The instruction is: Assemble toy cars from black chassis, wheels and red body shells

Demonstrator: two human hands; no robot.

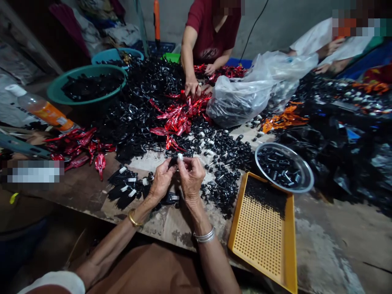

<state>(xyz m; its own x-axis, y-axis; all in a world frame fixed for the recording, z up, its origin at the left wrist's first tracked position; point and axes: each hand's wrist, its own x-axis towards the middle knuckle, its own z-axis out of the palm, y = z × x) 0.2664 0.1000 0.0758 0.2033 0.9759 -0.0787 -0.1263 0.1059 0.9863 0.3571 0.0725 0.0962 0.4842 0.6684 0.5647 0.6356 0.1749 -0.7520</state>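
My left hand (pixel 162 179) and my right hand (pixel 191 177) meet over the table, their fingertips pinching a small black plastic part with a white tip (pixel 177 158). The fingers hide most of it. Near my left wrist lie bundled black strips with white tags (pixel 124 190). Loose black pieces (pixel 223 163) spread beyond my right hand, and a heap of red metallic pieces (pixel 180 118) lies further ahead. A gold bangle (pixel 134 218) circles my left wrist, and silver bangles (pixel 204 234) circle my right.
A yellow perforated tray (pixel 263 232) and a steel bowl (pixel 298 155) of black parts stand to my right. A bulging plastic bag (pixel 241 98) and teal basins (pixel 87 69) sit ahead. Across the table, a co-worker's hand (pixel 192 87) rests in the red pieces.
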